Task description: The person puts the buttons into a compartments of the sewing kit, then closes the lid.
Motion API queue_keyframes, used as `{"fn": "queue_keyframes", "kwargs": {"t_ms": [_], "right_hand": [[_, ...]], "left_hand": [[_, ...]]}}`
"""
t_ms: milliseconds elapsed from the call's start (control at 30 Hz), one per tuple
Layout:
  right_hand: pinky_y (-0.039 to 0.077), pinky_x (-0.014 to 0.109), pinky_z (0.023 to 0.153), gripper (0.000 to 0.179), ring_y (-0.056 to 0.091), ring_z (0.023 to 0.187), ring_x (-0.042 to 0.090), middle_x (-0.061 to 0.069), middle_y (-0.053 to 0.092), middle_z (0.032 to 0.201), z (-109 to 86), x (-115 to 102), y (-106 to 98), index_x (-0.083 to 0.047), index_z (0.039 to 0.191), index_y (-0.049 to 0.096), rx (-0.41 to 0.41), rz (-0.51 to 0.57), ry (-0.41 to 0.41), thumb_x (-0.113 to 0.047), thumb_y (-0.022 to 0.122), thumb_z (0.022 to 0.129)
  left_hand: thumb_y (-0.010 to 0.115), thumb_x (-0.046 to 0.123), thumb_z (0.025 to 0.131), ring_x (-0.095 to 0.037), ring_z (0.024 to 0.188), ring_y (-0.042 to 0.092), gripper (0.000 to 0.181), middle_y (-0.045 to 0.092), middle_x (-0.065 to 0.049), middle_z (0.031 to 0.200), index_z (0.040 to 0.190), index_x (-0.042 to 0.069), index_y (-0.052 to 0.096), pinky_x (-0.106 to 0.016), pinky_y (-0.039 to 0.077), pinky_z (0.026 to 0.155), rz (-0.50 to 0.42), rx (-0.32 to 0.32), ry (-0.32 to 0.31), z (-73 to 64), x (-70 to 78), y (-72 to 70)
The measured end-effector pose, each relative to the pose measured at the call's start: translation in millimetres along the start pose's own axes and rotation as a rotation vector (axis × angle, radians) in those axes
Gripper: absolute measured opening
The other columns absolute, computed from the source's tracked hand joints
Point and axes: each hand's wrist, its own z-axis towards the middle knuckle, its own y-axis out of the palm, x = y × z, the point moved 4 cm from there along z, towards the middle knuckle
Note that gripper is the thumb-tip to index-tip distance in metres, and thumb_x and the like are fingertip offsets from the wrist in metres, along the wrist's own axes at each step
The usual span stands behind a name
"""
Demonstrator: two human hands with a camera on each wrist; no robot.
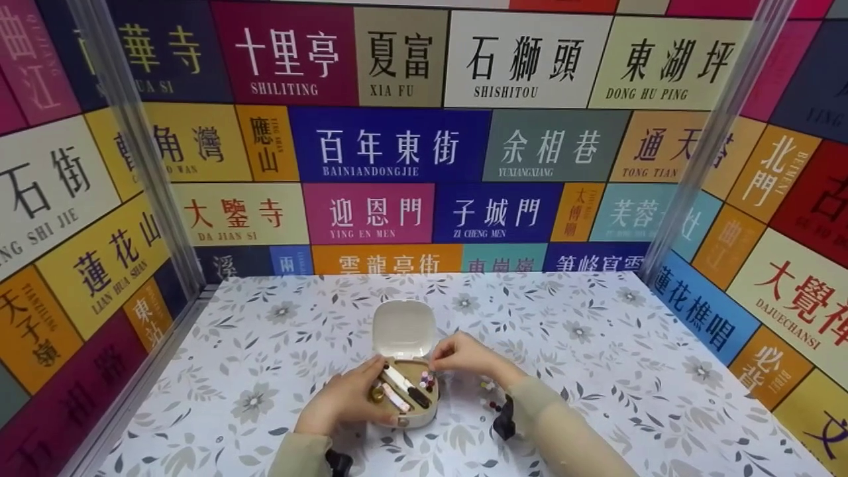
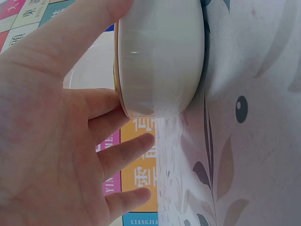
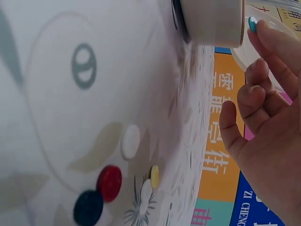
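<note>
A cream box (image 1: 419,420) stands on the table with its rounded lid (image 1: 404,328) raised at the back. My left hand (image 1: 344,397) grips its left side, thumb near the front wall and fingers toward the back. Inside lie a white stick-like piece (image 1: 396,376), a dark piece (image 1: 417,397), a pale patterned strip (image 1: 395,399) and, at the right, several small coloured discs (image 1: 426,379). Over the box's right edge, my right hand (image 1: 472,353) pinches a small teal disc (image 3: 252,24) between thumb and index finger; its other fingers are loosely curled.
Right of the box, partly behind the right forearm, small red (image 3: 109,182), dark blue (image 3: 88,207), white (image 3: 130,142) and yellow (image 3: 155,177) discs lie on the floral tablecloth (image 1: 252,404). Panels with printed signs (image 1: 391,146) enclose the table's back and sides.
</note>
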Motion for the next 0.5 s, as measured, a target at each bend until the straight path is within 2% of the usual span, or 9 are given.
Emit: {"fn": "queue_keyframes", "kwargs": {"t_ms": [167, 300, 500], "right_hand": [[0.054, 0.022, 0.071, 0.013, 0.063, 0.073, 0.011, 0.014, 0.072, 0.088, -3.2, -20.3, 3.1, 0.005, 0.093, 0.073, -0.020, 0.019, 0.013, -0.005, 0.072, 0.084], [0.053, 0.021, 0.068, 0.013, 0.064, 0.072, 0.016, 0.015, 0.072, 0.084, -7.6, -40.8, 3.9, 0.007, 0.091, 0.073, -0.037, 0.040, -0.012, -0.004, 0.072, 0.083], [0.052, 0.020, 0.065, 0.012, 0.062, 0.068, 0.012, 0.015, 0.071, 0.083, -5.1, -39.8, 10.0, 0.007, 0.089, 0.073, -0.042, 0.024, -0.024, -0.003, 0.074, 0.082]], "left_hand": [[0.086, 0.051, 0.062, -0.037, 0.141, 0.028, 0.117, 0.025, -0.010, 0.158, 0.153, 0.008, 0.027, -0.060, 0.019, 0.112, 0.001, -0.004, -0.005, 0.5, -0.1, -0.1], [0.084, 0.057, 0.060, -0.037, 0.140, 0.028, 0.119, 0.025, -0.009, 0.158, 0.153, 0.009, 0.027, -0.060, 0.017, 0.113, 0.032, 0.008, -0.007, 0.3, 0.3, -0.2], [0.083, 0.061, 0.059, -0.037, 0.140, 0.029, 0.120, 0.024, -0.009, 0.158, 0.153, 0.010, 0.027, -0.062, 0.013, 0.113, 0.051, 0.016, 0.002, 1.1, 0.9, 0.0]]}}
